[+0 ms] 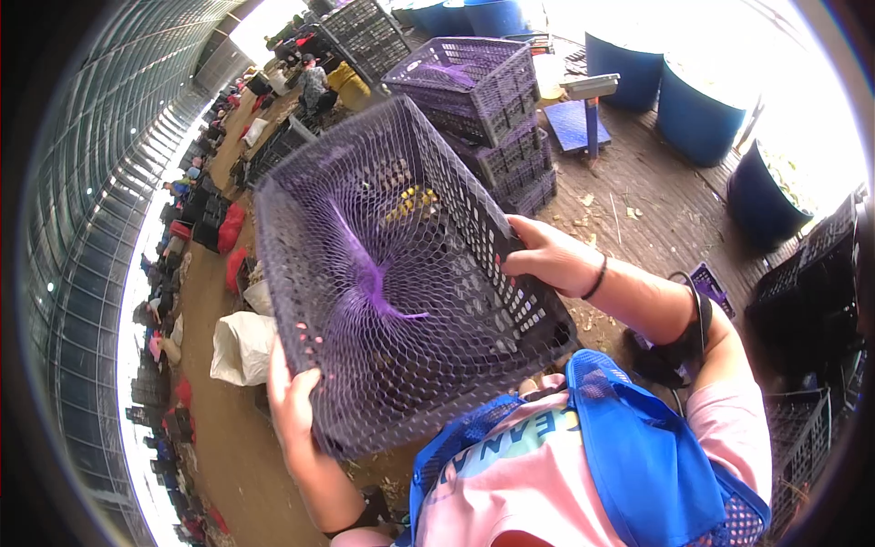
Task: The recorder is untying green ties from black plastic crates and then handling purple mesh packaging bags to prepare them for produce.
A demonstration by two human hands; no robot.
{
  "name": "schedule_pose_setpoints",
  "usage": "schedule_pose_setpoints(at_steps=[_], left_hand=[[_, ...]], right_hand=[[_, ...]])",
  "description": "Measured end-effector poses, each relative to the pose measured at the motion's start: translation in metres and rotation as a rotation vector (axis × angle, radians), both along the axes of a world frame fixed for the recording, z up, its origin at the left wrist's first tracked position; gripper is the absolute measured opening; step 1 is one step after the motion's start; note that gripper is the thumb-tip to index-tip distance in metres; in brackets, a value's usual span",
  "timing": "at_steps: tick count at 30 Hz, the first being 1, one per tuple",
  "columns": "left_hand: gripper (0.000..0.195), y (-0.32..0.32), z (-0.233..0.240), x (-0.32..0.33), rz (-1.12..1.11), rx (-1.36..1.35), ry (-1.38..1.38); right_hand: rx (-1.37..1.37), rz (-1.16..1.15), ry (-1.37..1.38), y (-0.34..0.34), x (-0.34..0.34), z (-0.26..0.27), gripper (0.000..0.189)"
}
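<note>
Between my hands I hold a black plastic crate [478,225] with a purple mesh net [372,273] stretched over its open top and gathered in a twist near the middle. My left hand [292,396] grips the near left side wall, fingers outside. My right hand [547,253] grips the opposite wall, with fingers at its slots. The crate is tilted, and holes in its far wall let yellow show through. Beyond it stands a stack of similar crates [478,109], the top one also covered with purple net.
A platform scale [577,126] stands on the wooden floor [636,198], near several large blue tubs [701,113]. A white sack [239,349] lies left of the crate. Dark crates [810,314] stand at right. A person [316,85] sits farther off.
</note>
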State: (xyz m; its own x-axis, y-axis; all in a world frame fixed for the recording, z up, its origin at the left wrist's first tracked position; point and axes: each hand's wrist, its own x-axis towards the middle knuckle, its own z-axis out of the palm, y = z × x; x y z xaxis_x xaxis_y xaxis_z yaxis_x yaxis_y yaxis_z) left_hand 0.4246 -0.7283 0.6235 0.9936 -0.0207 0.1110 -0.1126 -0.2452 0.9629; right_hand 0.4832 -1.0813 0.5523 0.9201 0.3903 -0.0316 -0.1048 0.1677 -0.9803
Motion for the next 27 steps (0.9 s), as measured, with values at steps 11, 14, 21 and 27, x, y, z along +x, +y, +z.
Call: schedule_pose_setpoints(at_steps=[11,14,21,27], left_hand=[[0.065,-0.152,0.067,0.036,-0.479,0.199,-0.468],[0.067,-0.201,0.050,0.071,-0.560,0.220,-0.372],[0.066,-0.171,0.015,0.095,-0.513,0.339,-0.272],[0.048,-0.081,-0.047,0.088,-0.169,0.323,-0.079]], right_hand=[[0.469,-0.482,0.045,-0.099,-0.087,-0.007,0.075],[0.501,-0.690,0.097,-0.124,-0.116,-0.042,0.068],[0.367,-1.147,0.274,-0.176,-0.164,-0.149,0.069],[0.214,-1.312,0.654,-0.187,-0.158,-0.253,0.061]])
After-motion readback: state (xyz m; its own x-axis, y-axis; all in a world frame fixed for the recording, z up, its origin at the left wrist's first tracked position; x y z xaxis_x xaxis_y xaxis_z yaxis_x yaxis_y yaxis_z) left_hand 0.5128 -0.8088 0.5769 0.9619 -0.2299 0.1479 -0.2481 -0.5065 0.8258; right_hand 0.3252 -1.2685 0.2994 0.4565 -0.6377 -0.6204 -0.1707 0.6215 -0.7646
